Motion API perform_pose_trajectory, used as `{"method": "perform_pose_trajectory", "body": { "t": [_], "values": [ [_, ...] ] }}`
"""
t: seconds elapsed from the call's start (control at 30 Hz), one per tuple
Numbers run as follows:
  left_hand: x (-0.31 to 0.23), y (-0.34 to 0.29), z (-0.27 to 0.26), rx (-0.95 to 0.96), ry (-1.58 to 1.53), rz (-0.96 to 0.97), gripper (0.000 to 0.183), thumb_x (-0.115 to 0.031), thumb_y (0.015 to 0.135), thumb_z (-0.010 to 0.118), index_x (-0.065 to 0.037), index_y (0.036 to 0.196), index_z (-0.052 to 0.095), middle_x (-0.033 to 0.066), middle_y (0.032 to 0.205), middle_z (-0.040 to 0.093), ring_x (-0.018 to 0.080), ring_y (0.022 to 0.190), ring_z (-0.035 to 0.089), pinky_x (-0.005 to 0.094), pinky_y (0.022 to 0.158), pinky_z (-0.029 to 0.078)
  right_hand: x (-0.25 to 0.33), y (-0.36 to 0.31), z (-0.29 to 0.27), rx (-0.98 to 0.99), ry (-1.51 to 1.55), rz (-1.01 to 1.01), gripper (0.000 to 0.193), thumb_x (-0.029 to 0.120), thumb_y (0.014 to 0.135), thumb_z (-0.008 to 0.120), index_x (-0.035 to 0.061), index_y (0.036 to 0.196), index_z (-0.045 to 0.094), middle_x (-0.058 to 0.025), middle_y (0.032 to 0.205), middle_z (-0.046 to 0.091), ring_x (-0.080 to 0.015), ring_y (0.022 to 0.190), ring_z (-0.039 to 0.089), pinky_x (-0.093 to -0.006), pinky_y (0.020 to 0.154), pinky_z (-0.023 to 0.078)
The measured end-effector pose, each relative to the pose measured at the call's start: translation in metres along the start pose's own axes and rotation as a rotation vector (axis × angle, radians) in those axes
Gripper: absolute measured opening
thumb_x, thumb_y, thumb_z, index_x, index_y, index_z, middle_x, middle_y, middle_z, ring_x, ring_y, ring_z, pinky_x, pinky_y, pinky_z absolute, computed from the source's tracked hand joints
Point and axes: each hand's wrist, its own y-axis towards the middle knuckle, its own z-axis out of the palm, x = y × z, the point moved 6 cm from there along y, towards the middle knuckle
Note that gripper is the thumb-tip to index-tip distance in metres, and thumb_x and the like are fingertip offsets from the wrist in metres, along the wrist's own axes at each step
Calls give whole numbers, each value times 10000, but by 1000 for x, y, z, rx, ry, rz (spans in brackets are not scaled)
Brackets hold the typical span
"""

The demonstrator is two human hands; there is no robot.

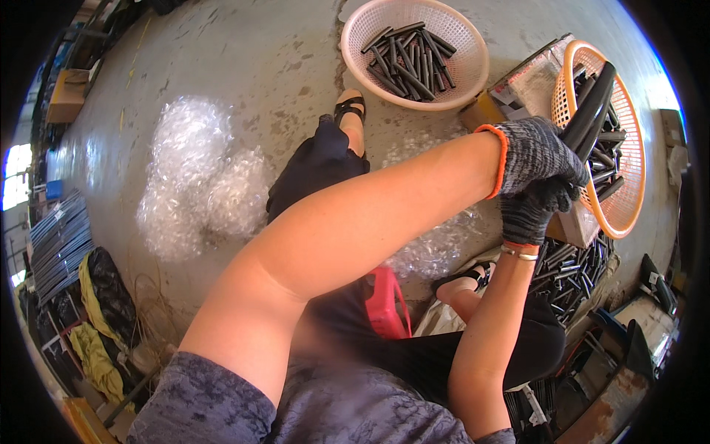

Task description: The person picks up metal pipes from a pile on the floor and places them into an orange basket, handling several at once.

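My left hand (543,153), in a grey knitted glove with an orange cuff, is closed around several long black tubes (592,115). The tubes slant up and to the right, over the orange-rimmed basket (617,211). Right below it, my right hand (534,209), gloved the same way, has its fingers curled and touches the left glove. What lies inside the right hand is hidden. More black tubes (603,159) lie loosely in that tilted basket, beside both hands.
A round pale basket (355,52) holding several black tubes stands on the floor ahead. Clear, shiny plastic heaps (196,177) lie at the left. A cardboard box (484,111) is beside the baskets. Loose black pieces (566,270) pile below. A red plastic stool (384,303) is beneath me.
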Motion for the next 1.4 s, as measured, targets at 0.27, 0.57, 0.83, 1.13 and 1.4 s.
{"method": "perform_pose_trajectory", "body": {
  "t": [0.27,0.57,0.83,1.13,1.4],
  "values": [
    [-4,1,-11,-139,652,79,400,-281,631,760,-30,932,676,132,792,675,210,715,649,315,684,511,-24,-18,1,-326,901,787,324,193,871,548,49,1161,546,-79,1103,601,-197,969,582,-324,822,497],
    [-51,-14,-34,-549,654,544,367,-276,692,750,-30,952,670,164,885,675,241,812,644,346,769,484,-11,-55,59,323,-706,-42,127,94,767,528,92,881,583,-152,834,572,-349,786,551,-418,678,465],
    [-54,-20,-31,-449,692,444,357,-268,717,737,-23,966,662,149,828,677,234,745,642,337,720,496,-117,-313,89,1259,-896,706,259,233,857,526,23,977,620,-170,950,645,-338,920,616,-416,809,487],
    [-39,-11,-25,-264,567,401,401,-295,695,740,-19,975,662,172,895,671,269,834,650,343,792,495,57,11,26,-20,1341,542,369,282,890,583,102,1202,503,-56,1174,562,-205,904,596,-338,729,513],
    [-67,-32,-22,-584,824,673,347,-315,718,739,-19,886,671,173,778,664,258,714,650,364,702,499,11,-31,77,271,403,315,363,208,905,467,43,1229,457,-144,1161,518,-281,1065,504,-373,903,427]
  ]
}}
